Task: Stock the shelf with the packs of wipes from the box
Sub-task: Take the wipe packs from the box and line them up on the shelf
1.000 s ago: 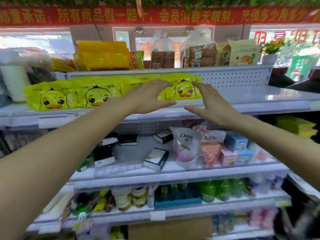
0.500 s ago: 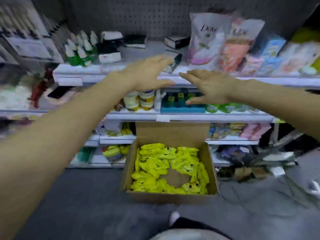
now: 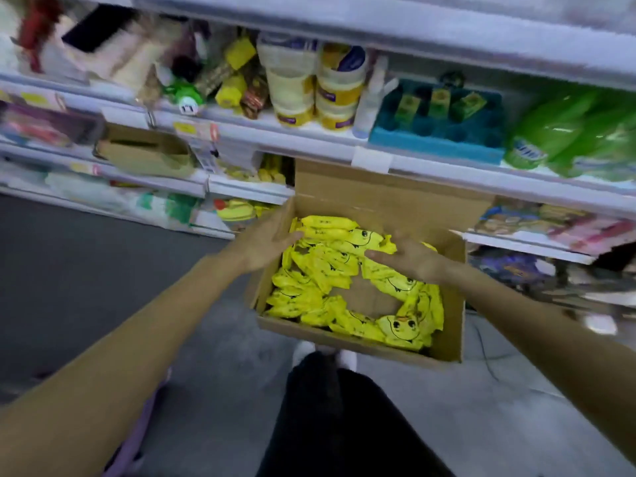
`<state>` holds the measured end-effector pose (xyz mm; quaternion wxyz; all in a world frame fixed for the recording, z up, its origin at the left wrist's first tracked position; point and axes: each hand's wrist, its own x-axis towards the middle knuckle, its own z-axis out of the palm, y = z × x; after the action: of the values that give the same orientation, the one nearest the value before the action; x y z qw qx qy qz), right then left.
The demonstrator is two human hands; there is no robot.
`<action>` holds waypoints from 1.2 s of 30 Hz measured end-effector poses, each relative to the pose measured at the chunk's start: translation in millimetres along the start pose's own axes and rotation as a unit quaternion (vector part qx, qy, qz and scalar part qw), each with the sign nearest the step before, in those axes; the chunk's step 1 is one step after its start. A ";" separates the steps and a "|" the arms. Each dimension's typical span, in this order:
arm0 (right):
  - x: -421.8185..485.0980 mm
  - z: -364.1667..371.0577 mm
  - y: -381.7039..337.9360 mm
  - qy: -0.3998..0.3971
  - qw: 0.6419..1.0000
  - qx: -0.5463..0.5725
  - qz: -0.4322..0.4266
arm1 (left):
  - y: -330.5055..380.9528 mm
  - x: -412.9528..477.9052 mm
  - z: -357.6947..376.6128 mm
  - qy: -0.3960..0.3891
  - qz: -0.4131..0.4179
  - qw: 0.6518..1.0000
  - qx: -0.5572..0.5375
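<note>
An open cardboard box [image 3: 361, 342] stands on the grey floor against the shelving. Several yellow duck-print packs of wipes [image 3: 323, 263] lie in a ring inside it, with bare cardboard in the middle. My left hand [image 3: 265, 241] is over the box's left rim, fingers straight, fingertips touching the packs at the back left. My right hand [image 3: 409, 258] hovers over the packs at the back right, fingers relaxed and slightly blurred. Neither hand holds a pack.
White shelves [image 3: 309, 132] run across the top, with jars [image 3: 292, 94], a teal tray [image 3: 437, 132] and green pouches [image 3: 568, 132]. Lower shelves on the left hold a brown carton [image 3: 144, 153] and more yellow goods. My dark trouser leg [image 3: 330, 407] is just before the box.
My view has dropped from the upper shelf with the placed duck packs to the box on the floor. Both empty hands have come down from the shelf into the box.
</note>
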<state>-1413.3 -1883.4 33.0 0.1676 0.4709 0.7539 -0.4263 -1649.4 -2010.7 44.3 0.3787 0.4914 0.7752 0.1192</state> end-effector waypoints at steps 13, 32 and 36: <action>167.2 126.6 24.1 0.047 0.837 0.508 0.197 | -105.2 101.5 119.0 0.028 -0.140 0.970 -0.198; 271.6 158.1 49.3 0.184 0.759 0.597 0.183 | -128.1 245.6 178.1 0.064 -0.029 0.988 -0.141; 270.3 161.2 56.5 0.183 0.753 0.595 0.214 | -130.2 226.9 197.1 0.078 -0.012 0.980 -0.181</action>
<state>-1524.3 -1848.3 -264.8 -0.2008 0.6937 0.2444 -0.6471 -1650.3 -1917.9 -269.8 0.4012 0.3940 0.7740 0.2913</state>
